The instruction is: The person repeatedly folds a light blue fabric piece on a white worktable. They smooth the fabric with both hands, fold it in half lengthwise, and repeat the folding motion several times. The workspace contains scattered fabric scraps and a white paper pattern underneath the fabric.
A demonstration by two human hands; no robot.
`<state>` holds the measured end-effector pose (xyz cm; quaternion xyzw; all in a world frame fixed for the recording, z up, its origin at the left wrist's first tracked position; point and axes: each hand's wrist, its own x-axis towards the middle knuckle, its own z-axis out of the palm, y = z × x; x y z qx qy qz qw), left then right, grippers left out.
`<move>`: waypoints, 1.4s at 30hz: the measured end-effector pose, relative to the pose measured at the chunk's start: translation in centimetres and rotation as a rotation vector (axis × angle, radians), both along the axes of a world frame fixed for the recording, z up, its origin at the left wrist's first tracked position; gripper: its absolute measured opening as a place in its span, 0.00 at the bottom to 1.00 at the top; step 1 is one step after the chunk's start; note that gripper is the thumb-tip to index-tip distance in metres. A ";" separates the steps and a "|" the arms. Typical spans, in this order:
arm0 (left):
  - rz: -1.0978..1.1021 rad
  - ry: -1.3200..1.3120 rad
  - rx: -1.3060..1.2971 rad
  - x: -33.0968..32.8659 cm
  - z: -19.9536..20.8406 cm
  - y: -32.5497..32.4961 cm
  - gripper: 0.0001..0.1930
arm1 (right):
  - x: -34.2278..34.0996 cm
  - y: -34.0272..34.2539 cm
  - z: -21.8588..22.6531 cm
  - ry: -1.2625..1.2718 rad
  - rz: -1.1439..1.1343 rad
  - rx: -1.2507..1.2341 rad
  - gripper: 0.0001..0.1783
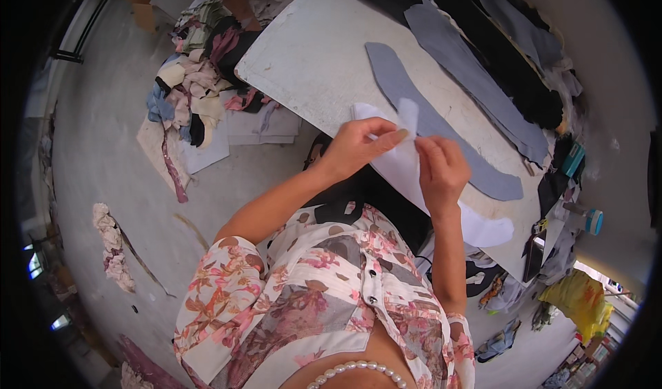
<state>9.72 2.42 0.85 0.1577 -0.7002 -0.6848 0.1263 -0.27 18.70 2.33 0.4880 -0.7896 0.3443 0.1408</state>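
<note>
Scrap cloth lay heaped on the floor beside a white worktable. At the table's near edge the left hand and right hand, fingers closed, pinched a white fabric piece, apparently separating its layers. The next move likely called for a steady peel. Grey curved pieces lay alongside.

White table, grey fabric strips
</note>
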 end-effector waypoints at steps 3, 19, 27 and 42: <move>-0.082 -0.032 0.199 -1.6 -0.4 0.6 0.12 | 0.0 -0.3 0.4 -0.205 0.074 -0.156 0.18; -0.130 -0.010 0.271 -10.0 2.1 2.2 0.12 | -7.6 26.4 8.1 -0.976 -0.369 0.099 0.28; -0.069 -0.110 0.153 -7.5 1.4 -3.9 0.11 | -6.7 21.4 5.5 -1.037 -0.268 0.124 0.25; 0.163 -0.241 -0.299 -8.8 -2.3 -10.5 0.09 | -6.5 12.2 0.2 -1.034 -0.299 0.108 0.18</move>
